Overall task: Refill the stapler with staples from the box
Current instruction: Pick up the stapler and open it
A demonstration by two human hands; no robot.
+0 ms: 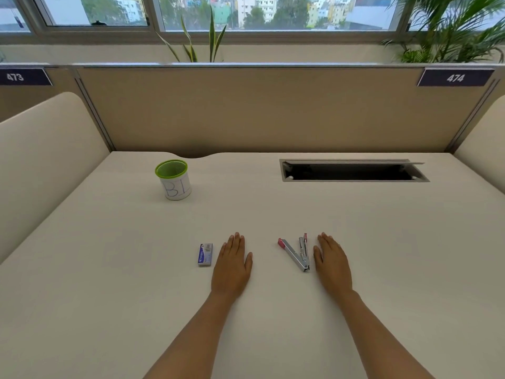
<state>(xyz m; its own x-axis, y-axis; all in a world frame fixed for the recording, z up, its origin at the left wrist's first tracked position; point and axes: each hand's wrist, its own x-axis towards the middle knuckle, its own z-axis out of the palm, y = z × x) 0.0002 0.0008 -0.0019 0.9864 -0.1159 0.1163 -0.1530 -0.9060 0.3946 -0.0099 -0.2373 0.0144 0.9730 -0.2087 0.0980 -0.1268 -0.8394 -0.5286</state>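
A small metal stapler with pink ends point(297, 254) lies on the white desk point(109, 269), swung apart into a V. My right hand point(332, 262) rests flat, palm down, just to its right, almost touching it. A small blue staple box point(205, 254) lies closed to the left. My left hand point(232, 265) lies flat, palm down, just right of the box, a small gap between them. Neither hand holds anything.
A white pen cup with a green mesh rim point(174, 179) stands at the back left. A cable slot with a raised lid point(352, 170) is cut into the desk at the back right. Beige partition panels point(246, 110) wall the desk.
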